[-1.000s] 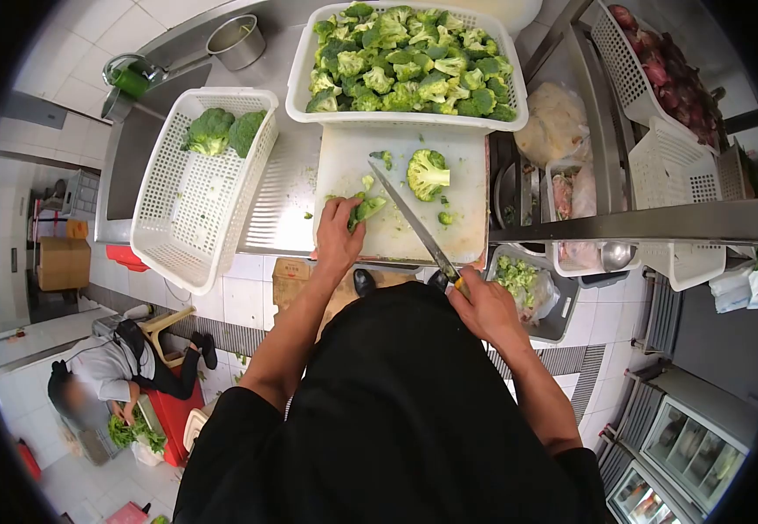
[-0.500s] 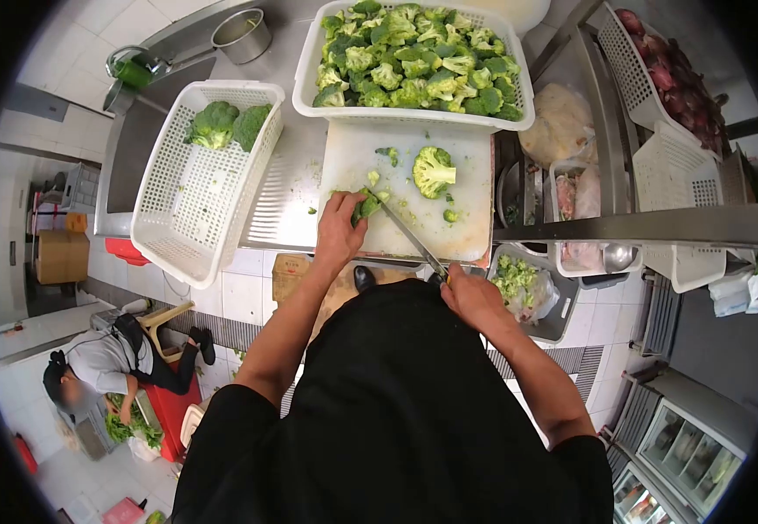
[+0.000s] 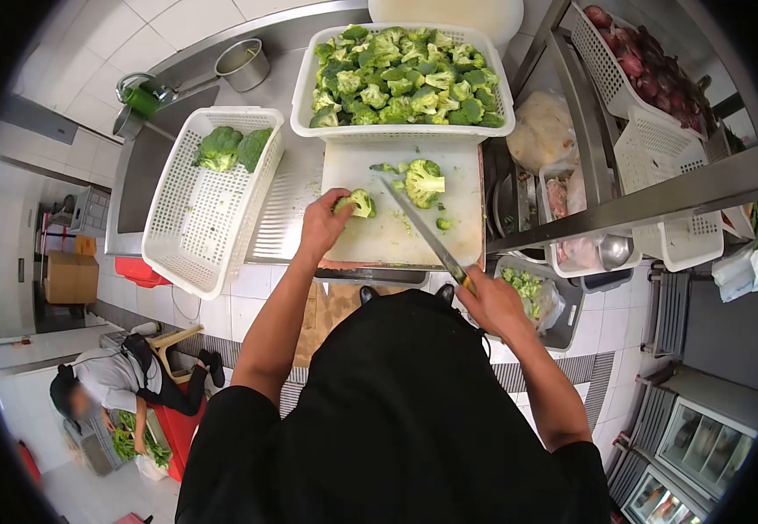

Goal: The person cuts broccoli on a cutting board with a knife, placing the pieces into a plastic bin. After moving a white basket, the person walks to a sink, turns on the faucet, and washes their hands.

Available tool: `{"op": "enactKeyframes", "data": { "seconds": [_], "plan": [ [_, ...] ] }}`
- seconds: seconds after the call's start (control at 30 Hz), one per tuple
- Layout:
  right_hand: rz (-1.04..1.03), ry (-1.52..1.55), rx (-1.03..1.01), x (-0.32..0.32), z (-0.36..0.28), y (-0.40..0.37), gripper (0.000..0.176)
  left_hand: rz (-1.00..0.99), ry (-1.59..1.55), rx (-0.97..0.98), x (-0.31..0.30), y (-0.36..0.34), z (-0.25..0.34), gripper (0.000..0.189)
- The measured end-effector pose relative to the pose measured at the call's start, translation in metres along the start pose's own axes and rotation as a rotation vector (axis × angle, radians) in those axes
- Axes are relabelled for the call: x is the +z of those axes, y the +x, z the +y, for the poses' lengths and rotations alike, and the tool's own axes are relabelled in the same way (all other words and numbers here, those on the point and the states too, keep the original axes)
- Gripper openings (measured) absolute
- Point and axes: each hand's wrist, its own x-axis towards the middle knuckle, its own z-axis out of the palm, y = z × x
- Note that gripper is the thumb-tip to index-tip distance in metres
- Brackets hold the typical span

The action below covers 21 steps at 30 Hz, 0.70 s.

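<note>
My left hand (image 3: 323, 227) is closed on a broccoli floret (image 3: 361, 204) at the left side of the white cutting board (image 3: 370, 249). In my right hand (image 3: 492, 301) is the handle of a long knife (image 3: 424, 229). Its blade slants up and left over the board, with the tip beside some small green scraps. Just right of the tip lies a larger cut broccoli piece (image 3: 424, 182), its pale stem facing right. A small floret (image 3: 443, 224) and crumbs lie below it.
Beyond the board stands a white basket (image 3: 401, 132) heaped with cut broccoli. Another white basket (image 3: 188, 210) at left holds two broccoli heads (image 3: 219, 148). Metal shelving (image 3: 649, 208) borders the right. At lower left, a seated person (image 3: 121, 380) handles leafy greens.
The knife tip has moved away from my left hand toward the larger broccoli piece. The floret in my left hand has turned, its cut side now showing. The whole view has shifted slightly.
</note>
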Motion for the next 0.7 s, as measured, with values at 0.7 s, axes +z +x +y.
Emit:
{"op": "enactKeyframes", "data": {
  "seconds": [0.7],
  "plan": [
    [-0.157, -0.131, -0.076, 0.021, -0.014, 0.024, 0.031, 0.038, 0.128, 0.360, 0.017, -0.018, -0.009, 0.034]
  ]
}}
